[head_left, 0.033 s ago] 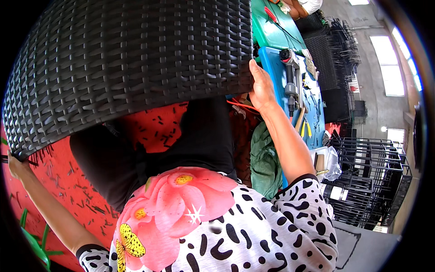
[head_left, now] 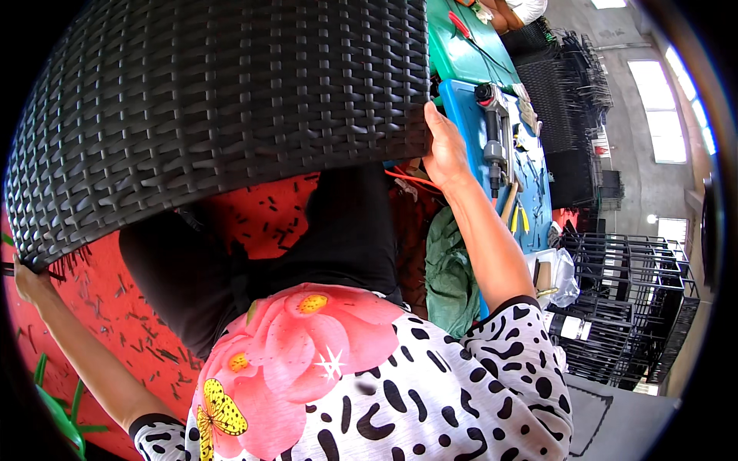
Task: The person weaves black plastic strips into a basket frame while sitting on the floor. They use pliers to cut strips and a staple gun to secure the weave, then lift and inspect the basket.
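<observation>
A large black woven wicker panel fills the upper left, tilted over my knees. My right hand grips its near right corner, the thumb lying along the side edge and the fingers hidden behind. At the panel's lower left corner my left hand holds the edge, though its fingers are mostly covered by the weave. Short loose strand ends stick out below that corner. The panel's underside and far edge cannot be seen.
To the right, a blue table bears a power tool and yellow-handled pliers. Beyond is a green table with another person's arm. Black scraps litter the red floor. A green sack and black metal frames stand nearby.
</observation>
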Available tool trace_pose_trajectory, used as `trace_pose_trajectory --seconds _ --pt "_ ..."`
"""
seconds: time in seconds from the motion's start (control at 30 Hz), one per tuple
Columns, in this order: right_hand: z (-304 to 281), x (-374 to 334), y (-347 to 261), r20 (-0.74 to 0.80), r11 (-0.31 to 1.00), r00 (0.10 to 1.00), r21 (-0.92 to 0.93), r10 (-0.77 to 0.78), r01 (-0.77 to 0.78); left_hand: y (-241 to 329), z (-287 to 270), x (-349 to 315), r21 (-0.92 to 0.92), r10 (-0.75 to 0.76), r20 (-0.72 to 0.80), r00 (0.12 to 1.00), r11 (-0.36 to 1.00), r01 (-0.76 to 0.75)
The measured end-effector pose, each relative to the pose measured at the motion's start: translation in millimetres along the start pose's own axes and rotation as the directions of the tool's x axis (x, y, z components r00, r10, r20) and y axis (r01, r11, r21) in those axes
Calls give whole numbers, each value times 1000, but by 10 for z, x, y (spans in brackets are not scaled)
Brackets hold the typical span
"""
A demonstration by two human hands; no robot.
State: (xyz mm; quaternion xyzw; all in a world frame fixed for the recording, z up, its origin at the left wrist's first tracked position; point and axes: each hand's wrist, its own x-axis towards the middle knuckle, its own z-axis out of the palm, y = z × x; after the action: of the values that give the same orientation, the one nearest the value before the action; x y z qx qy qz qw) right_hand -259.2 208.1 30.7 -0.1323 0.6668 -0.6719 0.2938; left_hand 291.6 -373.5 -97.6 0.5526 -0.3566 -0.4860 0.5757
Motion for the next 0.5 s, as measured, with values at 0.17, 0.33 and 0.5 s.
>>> trace_pose_trajectory --seconds 0.17,0.33,0.5 --pt "-109 -103 104 128 995 988 68 -85 76 9 -66 26 22 34 15 999 999 -34" --pt "-48 -41 186 19 986 988 66 -155 153 37 18 -44 10 7 2 1000 1000 -7" --pt "-72 -40 102 82 993 994 96 -71 63 31 48 -40 8 -10 4 1000 1000 10"
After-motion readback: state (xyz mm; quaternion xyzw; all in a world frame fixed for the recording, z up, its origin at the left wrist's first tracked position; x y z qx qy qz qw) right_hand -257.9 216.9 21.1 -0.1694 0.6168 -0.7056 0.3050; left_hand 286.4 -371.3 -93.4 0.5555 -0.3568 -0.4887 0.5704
